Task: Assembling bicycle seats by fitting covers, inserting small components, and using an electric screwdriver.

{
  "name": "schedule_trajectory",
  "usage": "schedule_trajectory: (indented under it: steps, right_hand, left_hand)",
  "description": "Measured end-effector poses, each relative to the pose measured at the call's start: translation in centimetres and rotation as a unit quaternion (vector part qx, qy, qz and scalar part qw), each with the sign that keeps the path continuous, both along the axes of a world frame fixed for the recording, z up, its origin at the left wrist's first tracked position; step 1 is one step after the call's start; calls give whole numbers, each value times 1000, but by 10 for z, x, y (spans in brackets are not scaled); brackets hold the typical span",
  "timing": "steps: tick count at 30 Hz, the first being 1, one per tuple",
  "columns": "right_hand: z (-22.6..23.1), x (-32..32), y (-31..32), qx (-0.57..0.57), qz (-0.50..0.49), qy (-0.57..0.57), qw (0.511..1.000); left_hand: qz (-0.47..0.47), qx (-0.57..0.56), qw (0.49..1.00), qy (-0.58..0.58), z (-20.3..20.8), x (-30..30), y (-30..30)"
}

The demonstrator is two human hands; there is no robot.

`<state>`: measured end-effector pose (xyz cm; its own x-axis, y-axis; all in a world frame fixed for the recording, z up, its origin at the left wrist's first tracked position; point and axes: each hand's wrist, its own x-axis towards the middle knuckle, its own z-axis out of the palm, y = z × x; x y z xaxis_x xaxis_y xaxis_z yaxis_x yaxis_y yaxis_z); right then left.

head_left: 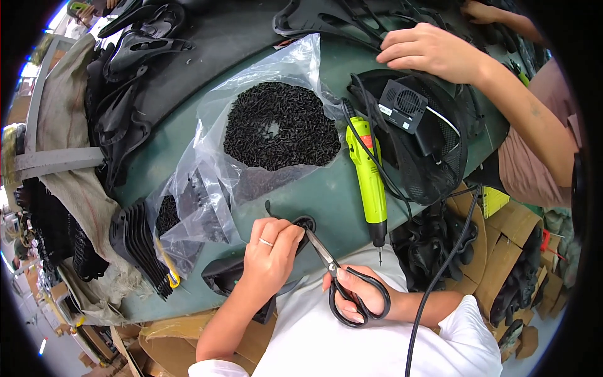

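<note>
My right hand (pixel 363 292) is closed round the black handles of a pair of scissors (pixel 321 249). Their metal blades point up and left and meet the edge of a small curved black part (pixel 306 222). That part is pinched in the fingers of my left hand (pixel 271 248), which wears a ring; its exact kind I cannot make out. Under my left wrist lies a larger black moulded piece (pixel 221 275) at the table's near edge. Beyond my hands, an open clear plastic bag (pixel 257 182) holds a heap of small black screws (pixel 282 125).
A yellow-green electric screwdriver (pixel 367 179) lies right of the bag, bit toward me, beside a black mesh bag (pixel 449 147) and power adapter (pixel 403 103). Another person's hand (pixel 433 53) reaches over from the right. Black strips (pixel 137 245) and a yellow-handled tool (pixel 173 276) lie left.
</note>
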<state>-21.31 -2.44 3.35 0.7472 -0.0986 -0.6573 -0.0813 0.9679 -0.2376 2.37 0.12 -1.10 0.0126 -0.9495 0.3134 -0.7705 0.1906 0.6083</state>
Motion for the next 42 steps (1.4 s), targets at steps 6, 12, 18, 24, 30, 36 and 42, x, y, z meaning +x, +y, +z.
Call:
schedule_trajectory:
  steps: [6,12,18,24,30,36,42]
  right_hand:
    - [-9,-10,1,4,-2,-7,1000]
    - [-9,-13,-1,-31,24,-44,998]
    - [-16,-10,6,7,-16,-55,998]
    - [-16,-8,5,20,-29,-69,997]
    - [-14,-9,1,15,-6,-50,999]
    - [-16,-10,3,21,-8,-60,998]
    - [-13,-6,4,1,-18,-49,999]
  left_hand:
    - [-4,-8,1000,-5,0,-1,1]
    - [9,1,1000,0,-1,-1,1]
    - [13,5,1000,5,-1,-2,0]
    - [10,12,1000,11,0,0,0]
    - [11,14,1000,2,-2,0,1]
    - [13,18,1000,3,-3,1,-1]
    - [23,16,1000,10,-3,1,0]
